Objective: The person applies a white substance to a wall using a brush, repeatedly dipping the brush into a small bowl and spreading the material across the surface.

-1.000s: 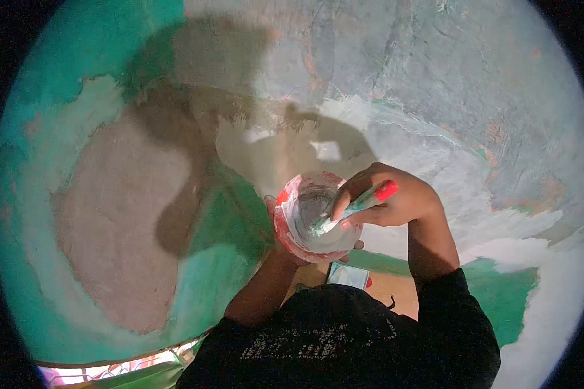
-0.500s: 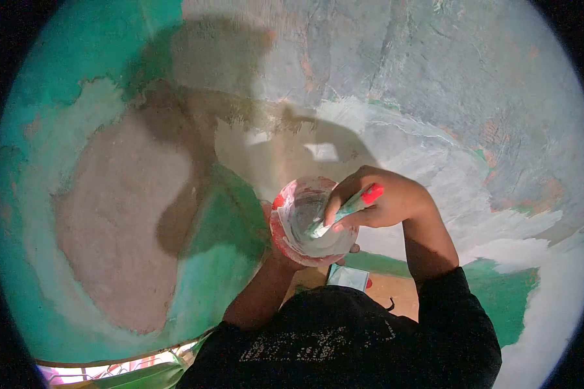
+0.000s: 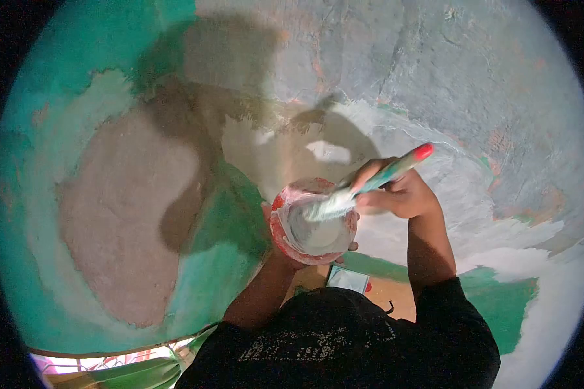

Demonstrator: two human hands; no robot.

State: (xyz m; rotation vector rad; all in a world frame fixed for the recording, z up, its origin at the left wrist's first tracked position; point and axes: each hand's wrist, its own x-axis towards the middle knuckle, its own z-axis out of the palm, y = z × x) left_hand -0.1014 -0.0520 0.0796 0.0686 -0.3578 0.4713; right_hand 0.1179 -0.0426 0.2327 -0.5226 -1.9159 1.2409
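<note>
1. The cup (image 3: pixel 313 228), round, smeared red and white outside and coated with pale paint inside, sits near the middle of the view, held up in front of the wall (image 3: pixel 448 78).
2. The left hand (image 3: pixel 283 258) cradles the cup from below; its grip is closed around the base, with a thumb at the cup's left rim and fingertips showing at its lower right.
3. The brush (image 3: pixel 370 184) lies slanted across the cup's upper right rim, with white-loaded bristles over the opening and the red-tipped green handle pointing up and right.
4. The right hand (image 3: pixel 401 196), just right of the cup, has its grip closed on the brush handle.
5. Left of the cup, a bare brown plaster patch (image 3: pixel 123 214) is edged by green paint (image 3: pixel 222 259).
6. Below the cup, a small pale rectangular thing (image 3: pixel 348 279) shows above the black shirt (image 3: pixel 344 337).
</note>
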